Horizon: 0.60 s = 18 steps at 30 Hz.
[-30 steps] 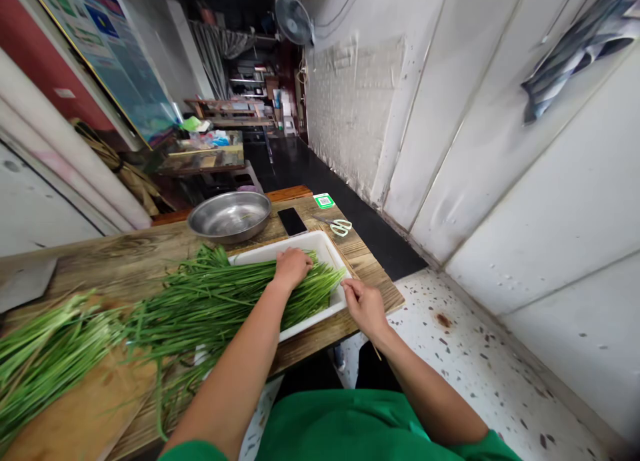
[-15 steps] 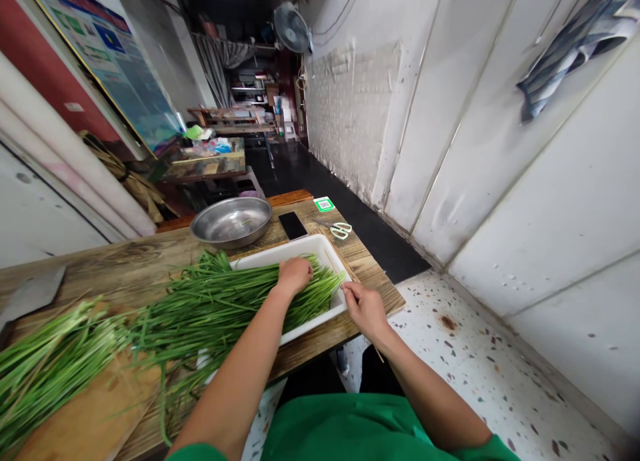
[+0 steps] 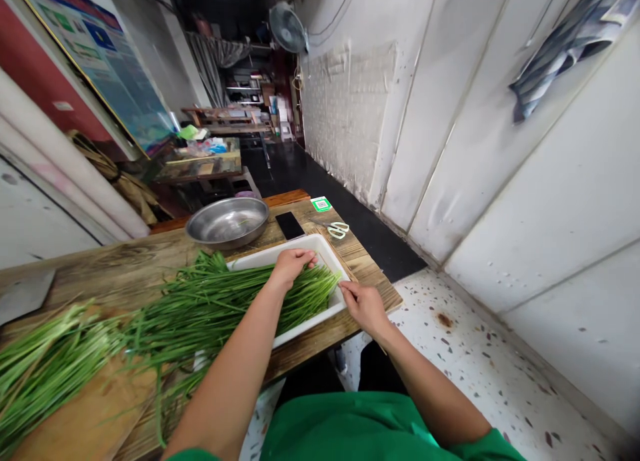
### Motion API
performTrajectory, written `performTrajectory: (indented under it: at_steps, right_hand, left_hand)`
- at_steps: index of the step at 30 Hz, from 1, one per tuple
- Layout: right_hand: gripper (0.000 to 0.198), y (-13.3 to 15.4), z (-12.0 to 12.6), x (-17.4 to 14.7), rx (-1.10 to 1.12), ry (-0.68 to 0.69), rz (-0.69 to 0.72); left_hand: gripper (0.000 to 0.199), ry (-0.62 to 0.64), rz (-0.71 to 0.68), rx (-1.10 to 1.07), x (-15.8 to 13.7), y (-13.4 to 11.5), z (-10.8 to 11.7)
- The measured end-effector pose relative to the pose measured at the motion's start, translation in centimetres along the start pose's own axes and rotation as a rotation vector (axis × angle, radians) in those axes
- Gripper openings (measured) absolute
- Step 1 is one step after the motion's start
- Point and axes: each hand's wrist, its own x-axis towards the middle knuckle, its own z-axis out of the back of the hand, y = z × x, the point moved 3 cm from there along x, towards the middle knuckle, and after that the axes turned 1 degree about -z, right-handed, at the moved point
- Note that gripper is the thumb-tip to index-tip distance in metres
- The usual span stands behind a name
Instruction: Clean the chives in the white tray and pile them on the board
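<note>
Fingers [image 3: 306, 255] of the left hand [image 3: 290, 267] are drawn together, thumb against forefinger, just over the green stalks [image 3: 240, 291]; whether a stalk is caught between them, I can't tell from where I stand. Across from it, the right hand [image 3: 366, 305] has thumb and forefinger pressed together at the pale ends, by the corner of the white tray [image 3: 306, 327]; what they pinch is too small to make out.

The stalks lie lengthwise in the tray, pale ends toward the right hand, leafy ends trailing past the other end onto the wooden surface [image 3: 369, 274]. For this close fingerwork, I'd say a light touch serves best: let the left hand steady the bundle without crushing it, and have the right handle only a few ends at once, keeping them lined up. Any pull should run along the stalks, I think, since a sideways tug could bend or tangle them. That overhanging leafy end probably wants watching, as it could drag the bundle askew.
</note>
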Motion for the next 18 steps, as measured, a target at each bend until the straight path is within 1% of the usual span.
performTrajectory:
  at_steps: [5,7,10,14,18]
  right_hand:
    - [0.026,0.12,0.15,0.05,-0.015,0.021,0.003]
    - [0.026,0.17,0.19,0.03,-0.011,0.021,0.002]
    - [0.026,0.17,0.18,-0.01,0.0,0.016,0.004]
    - [0.026,0.07,0.13,-0.03,0.002,0.016,-0.008]
    - [0.026,0.09,0.14,-0.04,0.005,0.027,-0.002]
  left_hand:
    - [0.027,0.007,0.033,-0.051,-0.23,-0.48,-0.47]
    - [0.026,0.006,0.024,-0.065,-0.2,-0.58,-0.5]
    - [0.024,-0.001,0.015,-0.068,-0.06,-0.53,-0.39]
    - [0.024,0.016,0.045,-0.073,0.08,-0.32,-0.33]
    - [0.024,0.0,0.057,-0.098,0.09,-0.29,-0.29]
